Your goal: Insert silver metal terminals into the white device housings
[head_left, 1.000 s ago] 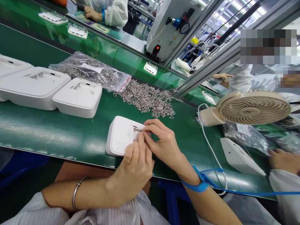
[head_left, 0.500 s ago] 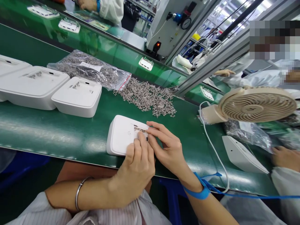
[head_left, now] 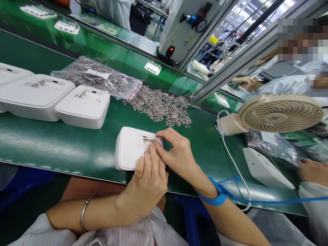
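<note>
A white plastic housing (head_left: 129, 150) lies on the green bench in front of me, with small metal spring contacts (head_left: 148, 140) along the far side of its recess. My left hand (head_left: 151, 174) is closed, its bent fingers pressed together and reaching into that recess; their tips are partly hidden. From the right, my right hand (head_left: 176, 147) bends over the recess, thumb and index finger close together at the contacts and the housing's edge. Whatever is between the fingertips is too small to make out. Farther back lies a loose pile of metal spring contacts (head_left: 160, 106).
A clear plastic bag of metal parts (head_left: 94, 75) lies behind several finished-looking white housings (head_left: 83, 112) on the left. To the right stand a beige fan (head_left: 279, 112) with a white cable and another white housing (head_left: 266, 167). A co-worker's hand (head_left: 314, 172) is at far right.
My right hand has moved slightly left, and its thumb and index finger have come closer together over the recess. The housing has shifted slightly left in view. Boards on the far belt moved left.
</note>
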The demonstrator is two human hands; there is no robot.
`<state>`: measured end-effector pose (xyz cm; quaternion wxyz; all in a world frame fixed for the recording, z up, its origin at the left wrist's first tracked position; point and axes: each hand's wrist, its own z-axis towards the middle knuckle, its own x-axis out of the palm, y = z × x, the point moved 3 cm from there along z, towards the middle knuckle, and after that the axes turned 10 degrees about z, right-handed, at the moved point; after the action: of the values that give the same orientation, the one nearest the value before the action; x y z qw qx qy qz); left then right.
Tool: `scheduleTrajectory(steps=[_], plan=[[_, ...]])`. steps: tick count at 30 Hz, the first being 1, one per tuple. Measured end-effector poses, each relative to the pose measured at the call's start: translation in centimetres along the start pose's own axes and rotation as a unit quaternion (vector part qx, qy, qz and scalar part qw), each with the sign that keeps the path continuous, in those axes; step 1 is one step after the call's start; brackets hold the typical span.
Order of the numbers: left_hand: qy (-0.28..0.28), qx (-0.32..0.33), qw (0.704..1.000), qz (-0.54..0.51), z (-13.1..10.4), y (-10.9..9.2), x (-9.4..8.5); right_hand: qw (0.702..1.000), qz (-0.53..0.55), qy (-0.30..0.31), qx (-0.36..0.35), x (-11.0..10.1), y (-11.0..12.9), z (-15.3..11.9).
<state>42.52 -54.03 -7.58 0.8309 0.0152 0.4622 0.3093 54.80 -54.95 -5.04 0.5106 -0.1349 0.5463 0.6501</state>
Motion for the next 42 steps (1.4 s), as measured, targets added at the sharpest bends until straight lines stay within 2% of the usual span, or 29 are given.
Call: scheduleTrajectory(steps=[4, 7, 15, 18, 24, 28, 31, 35, 42], plan=[[-0.005, 0.002, 1.000, -0.006, -0.1, 0.0, 0.0, 0.997, -0.049, 0.012, -0.056, 0.3, 0.5, -0.2], [-0.009, 0.007, 1.000, -0.006, -0.2, 0.1, 0.0, 0.996, -0.058, 0.028, -0.064, 0.3, 0.6, 0.0], [-0.012, 0.006, 1.000, -0.001, -0.1, 0.1, -0.2, 0.981, -0.052, 0.183, -0.026, -1.1, 0.9, 1.9], [-0.016, 0.003, 1.000, -0.001, -0.2, 0.1, -0.2, 0.975, -0.065, 0.210, -0.027, -1.1, 1.0, 2.3], [0.001, 0.010, 1.000, 0.001, -0.1, 0.2, -0.1, 0.975, -0.111, 0.193, -0.018, -0.6, 1.1, 2.9], [0.028, 0.019, 0.999, 0.004, 0.0, 0.1, -0.1, 0.979, -0.080, 0.189, 0.006, -1.0, 0.7, 3.0], [0.041, 0.012, 0.999, 0.001, 0.0, 0.1, 0.0, 0.986, 0.010, 0.167, 0.024, -1.5, 0.0, 2.2], [0.037, 0.007, 0.999, 0.007, 0.1, 0.0, 0.0, 0.989, 0.107, 0.100, 0.027, -1.8, -0.9, 0.2], [0.030, 0.013, 0.999, 0.003, 0.0, 0.0, 0.1, 0.996, 0.070, 0.058, -0.017, -1.1, -0.6, -1.5]])
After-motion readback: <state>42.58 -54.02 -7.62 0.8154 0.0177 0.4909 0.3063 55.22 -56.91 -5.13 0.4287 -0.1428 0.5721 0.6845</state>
